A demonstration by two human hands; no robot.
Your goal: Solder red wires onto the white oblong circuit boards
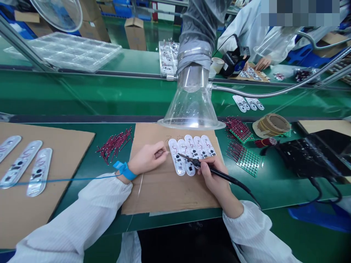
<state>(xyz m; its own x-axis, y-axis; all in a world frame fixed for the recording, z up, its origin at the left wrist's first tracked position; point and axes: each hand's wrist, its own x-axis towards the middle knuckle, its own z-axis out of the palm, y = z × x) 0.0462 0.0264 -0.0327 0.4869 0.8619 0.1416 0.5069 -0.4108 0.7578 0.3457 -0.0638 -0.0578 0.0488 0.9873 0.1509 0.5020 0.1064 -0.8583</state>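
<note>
The right hand (214, 176) is closed round a soldering iron (193, 162), held like a pen, with its tip just at the nearest of five white boards (193, 153). The left hand (147, 157) has its fingers pinched together on a thin wire (166, 152) (too fine to tell exactly what it is), bringing it to the same board from the other side. A blue wrist strap (125, 170) circles the left wrist, its cord running off to the left.

The boards lie fanned on a cardboard sheet (170, 195), under a clear fume hood (192, 111). Loose red pins (113, 144) sit to the left, and green racks (244, 163) bristle to the right.

The risks are close at hand: a slip of the hot tip could scorch a board or the cardboard, and a shaky pinch could let the wire shift and spoil the joint.
</note>
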